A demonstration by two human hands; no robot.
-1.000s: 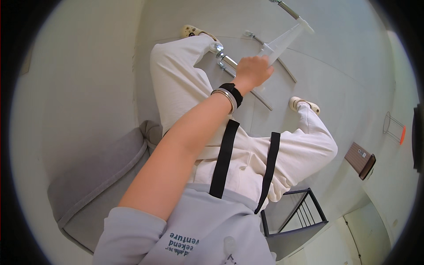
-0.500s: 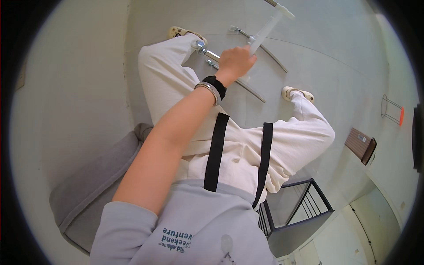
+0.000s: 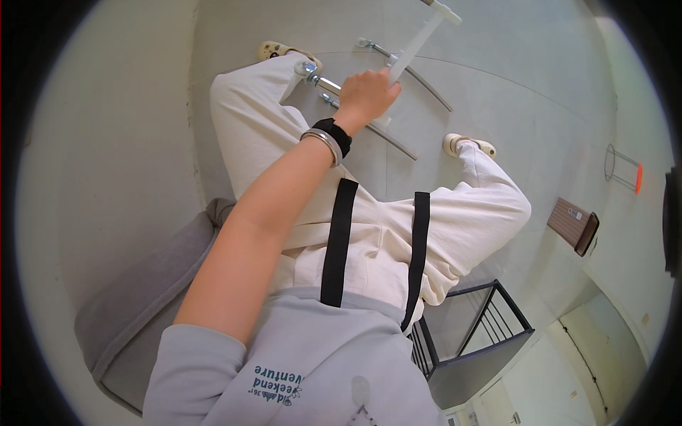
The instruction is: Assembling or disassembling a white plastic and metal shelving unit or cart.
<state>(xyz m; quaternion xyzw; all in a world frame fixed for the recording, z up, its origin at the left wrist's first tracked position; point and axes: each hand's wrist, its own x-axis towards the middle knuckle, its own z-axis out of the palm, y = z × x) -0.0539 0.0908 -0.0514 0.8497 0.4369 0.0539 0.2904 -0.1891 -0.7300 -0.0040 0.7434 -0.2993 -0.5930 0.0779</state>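
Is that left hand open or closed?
Closed: the left hand is curled around the white plastic bar, which sticks out beyond it.

ok so from where I'm standing, the view comes from the left 1 of 2 fisheye cams on the wearer's head, aimed pretty steeply down their own front. Gray shirt [image 3: 323, 334] is nearest and cropped at the near edge, then white pants [image 3: 483, 216], with the left hand [image 3: 369, 94] farther out and the floor [image 3: 511, 106] beyond. Super wide too: it grabs the wall [image 3: 106, 142] at left and the dark-framed rack [image 3: 476, 361] at near right, edges bending toward a black rim.
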